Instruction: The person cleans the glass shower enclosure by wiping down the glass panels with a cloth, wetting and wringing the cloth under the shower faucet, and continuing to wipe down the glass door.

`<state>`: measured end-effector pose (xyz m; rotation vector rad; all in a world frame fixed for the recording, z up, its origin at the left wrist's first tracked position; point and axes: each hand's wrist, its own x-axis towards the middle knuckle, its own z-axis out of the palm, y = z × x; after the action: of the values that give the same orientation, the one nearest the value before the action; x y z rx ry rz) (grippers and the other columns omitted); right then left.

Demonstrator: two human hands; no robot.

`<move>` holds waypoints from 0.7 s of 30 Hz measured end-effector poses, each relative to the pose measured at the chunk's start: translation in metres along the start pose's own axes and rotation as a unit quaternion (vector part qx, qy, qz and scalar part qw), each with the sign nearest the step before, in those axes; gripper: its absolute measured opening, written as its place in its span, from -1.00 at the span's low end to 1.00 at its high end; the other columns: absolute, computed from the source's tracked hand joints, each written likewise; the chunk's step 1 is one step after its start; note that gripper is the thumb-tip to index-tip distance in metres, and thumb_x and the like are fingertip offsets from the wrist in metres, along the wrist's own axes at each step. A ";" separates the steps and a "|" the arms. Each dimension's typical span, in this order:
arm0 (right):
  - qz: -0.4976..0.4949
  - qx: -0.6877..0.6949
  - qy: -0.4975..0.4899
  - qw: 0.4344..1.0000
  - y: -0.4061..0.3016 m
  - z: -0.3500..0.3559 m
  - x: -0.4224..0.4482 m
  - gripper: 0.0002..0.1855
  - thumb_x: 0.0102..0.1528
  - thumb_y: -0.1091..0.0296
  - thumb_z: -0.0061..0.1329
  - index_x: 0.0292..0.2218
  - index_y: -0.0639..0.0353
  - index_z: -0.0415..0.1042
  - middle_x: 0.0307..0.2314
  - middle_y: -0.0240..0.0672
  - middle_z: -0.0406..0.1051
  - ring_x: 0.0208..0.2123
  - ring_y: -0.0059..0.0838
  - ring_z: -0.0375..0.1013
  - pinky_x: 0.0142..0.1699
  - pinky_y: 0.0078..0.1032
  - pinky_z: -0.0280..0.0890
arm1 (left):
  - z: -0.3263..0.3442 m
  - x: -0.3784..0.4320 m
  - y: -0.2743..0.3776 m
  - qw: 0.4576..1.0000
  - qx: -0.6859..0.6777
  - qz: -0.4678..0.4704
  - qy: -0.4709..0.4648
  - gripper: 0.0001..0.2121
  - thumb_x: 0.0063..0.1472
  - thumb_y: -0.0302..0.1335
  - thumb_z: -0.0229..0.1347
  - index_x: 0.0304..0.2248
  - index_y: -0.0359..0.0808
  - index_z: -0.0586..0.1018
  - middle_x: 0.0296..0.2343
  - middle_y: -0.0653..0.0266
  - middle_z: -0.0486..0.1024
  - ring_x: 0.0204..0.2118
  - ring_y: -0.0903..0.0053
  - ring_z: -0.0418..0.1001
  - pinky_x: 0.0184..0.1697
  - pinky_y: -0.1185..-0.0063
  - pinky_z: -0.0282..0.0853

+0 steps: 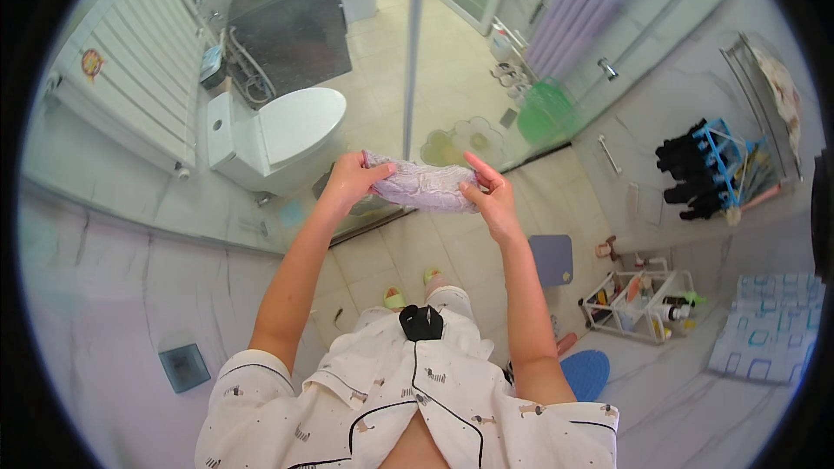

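A pale purple cloth (pixel 423 189), folded into a flattened band and looking damp and wrinkled, is stretched sideways in front of me at arm's length. My left hand (pixel 354 179) pinches its left end, thumb on top. At the other end my right hand (pixel 492 192) grips it between thumb and fingers, with the index finger pointing away. The far side of the cloth is hidden from me. Behind it stands a glass shower partition, whose upright metal edge (pixel 410 65) runs just beyond the cloth.
Past the glass are a white toilet (pixel 303 124), a dark cabinet (pixel 293 26) and a green basin (pixel 546 111). To my right stand a grey-blue stool (pixel 551 260) and a white wheeled rack (pixel 625 306) of bottles. Black items hang from a blue clip hanger (pixel 720 159).
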<state>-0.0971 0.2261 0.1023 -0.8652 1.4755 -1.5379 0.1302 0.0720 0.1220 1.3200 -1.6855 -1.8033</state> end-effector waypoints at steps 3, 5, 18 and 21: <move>-0.027 -0.089 0.005 0.996 -0.004 -0.021 -0.010 -0.46 0.01 0.59 0.08 0.06 0.20 0.40 -0.26 -0.44 0.50 -0.25 -0.67 0.43 -0.14 -0.65 0.33 | 0.013 0.009 0.010 0.998 0.046 0.001 -0.032 -0.64 0.07 -0.36 0.30 -0.22 -0.46 0.53 -0.32 0.25 0.55 -0.40 0.55 0.51 -0.34 0.52 0.46; -0.033 -0.097 0.005 0.995 -0.006 -0.028 -0.015 -0.47 -0.01 0.59 0.09 0.04 0.20 0.42 -0.25 -0.42 0.51 -0.21 -0.65 0.43 -0.11 -0.63 0.33 | 0.024 0.012 0.005 0.997 0.059 0.043 0.039 -0.59 -0.01 -0.37 0.35 -0.22 -0.46 0.52 -0.31 0.23 0.53 -0.36 0.56 0.49 -0.33 0.55 0.43; -0.127 -0.414 0.273 0.859 -0.036 -0.061 0.042 -0.84 0.01 0.49 0.10 -0.29 0.14 0.53 -0.46 -0.28 0.45 -0.44 -0.47 0.38 -0.33 -0.56 0.28 | 0.078 0.041 0.092 0.812 0.371 0.449 0.032 -0.80 0.03 -0.51 0.25 -0.31 -0.30 0.58 -0.43 0.13 0.42 -0.41 0.30 0.40 -0.25 0.43 0.37; -0.100 -0.228 0.283 0.926 -0.037 -0.064 0.093 -0.77 0.13 0.47 -0.01 -0.14 0.20 0.44 -0.34 -0.30 0.45 -0.32 -0.54 0.40 -0.28 -0.57 0.30 | 0.089 0.050 0.140 0.890 0.271 0.365 -0.022 -0.82 0.06 -0.54 0.23 -0.31 -0.33 0.54 -0.45 0.15 0.46 -0.45 0.38 0.44 -0.36 0.50 0.39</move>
<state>-0.1978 0.1698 0.1290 -0.8906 2.2911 -1.7103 -0.0128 0.0539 0.2178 0.6263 -2.3862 -0.9614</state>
